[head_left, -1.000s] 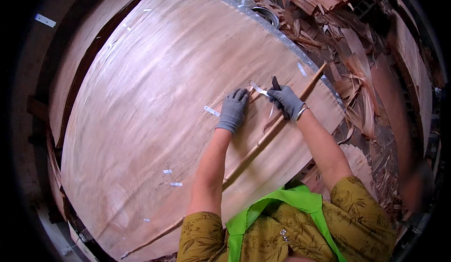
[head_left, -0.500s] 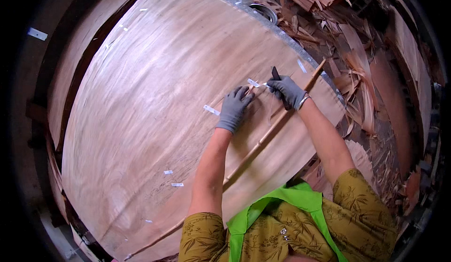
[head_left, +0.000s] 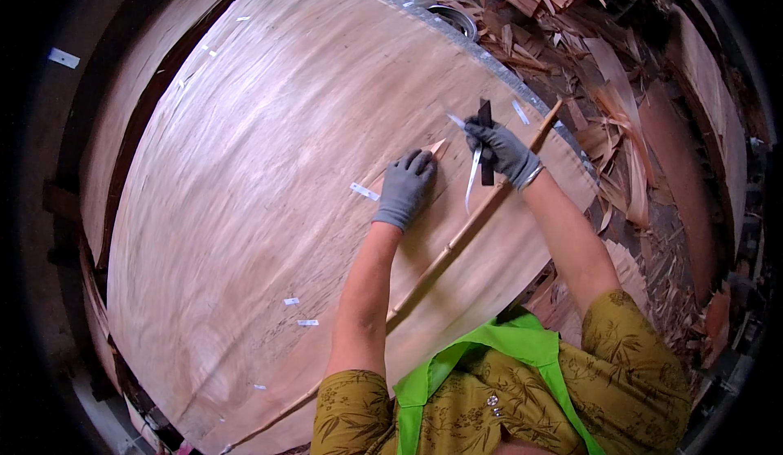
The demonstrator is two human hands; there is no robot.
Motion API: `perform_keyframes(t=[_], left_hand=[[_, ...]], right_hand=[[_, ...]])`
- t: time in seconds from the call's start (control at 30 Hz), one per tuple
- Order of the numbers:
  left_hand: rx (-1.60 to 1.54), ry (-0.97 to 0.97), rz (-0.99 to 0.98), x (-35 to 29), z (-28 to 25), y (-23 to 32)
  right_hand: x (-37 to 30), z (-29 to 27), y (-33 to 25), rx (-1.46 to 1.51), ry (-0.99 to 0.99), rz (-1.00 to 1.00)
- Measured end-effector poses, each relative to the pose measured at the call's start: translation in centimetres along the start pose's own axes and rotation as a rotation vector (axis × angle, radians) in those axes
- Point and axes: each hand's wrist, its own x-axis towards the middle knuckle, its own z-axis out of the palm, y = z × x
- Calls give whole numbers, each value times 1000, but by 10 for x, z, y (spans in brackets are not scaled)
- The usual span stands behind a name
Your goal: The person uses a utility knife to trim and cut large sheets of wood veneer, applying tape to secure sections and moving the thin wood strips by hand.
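Observation:
A broad pale wood veneer sheet point(head_left: 269, 169) lies under both hands. My left hand point(head_left: 405, 184), in a grey glove, presses down on it with fingers bent together over a small pointed veneer sliver point(head_left: 438, 146), whose tip sticks out past the fingertips. My right hand point(head_left: 507, 151), also gloved, is closed round a dark flat blade point(head_left: 486, 167) just above the sheet. A narrow white tape strip point(head_left: 472, 184) dangles from the same hand, and a short white end pokes out beyond its fingertips.
A thin bamboo stick point(head_left: 447, 251) lies diagonally across the sheet, passing under my left forearm. White tape pieces point(head_left: 364, 191) dot the surface. Veneer scraps point(head_left: 624, 128) pile up on the right, near a round metal item point(head_left: 457, 21) by the sheet's far edge.
The white piece beside the veneer sliver has left the sheet. My right hand has turned, its blade now more upright and the tape strip hanging in view. My left hand stays nearly still.

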Motion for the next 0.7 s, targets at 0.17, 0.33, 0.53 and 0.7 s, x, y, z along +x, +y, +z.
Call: perform_keyframes(t=[0.17,0.33,0.53,0.7], left_hand=[[-25,-12,-5,-1,1,-1],[-31,-52,-12,-4,5,-6],[120,-187,-26,17,-10,6],[258,-323,-56,19,-1,11]], right_hand=[[-8,10,34,-221,152,137],[-21,30,24,-359,252,219],[-21,27,26,-422,318,251],[-30,13,29,-485,175,257]])
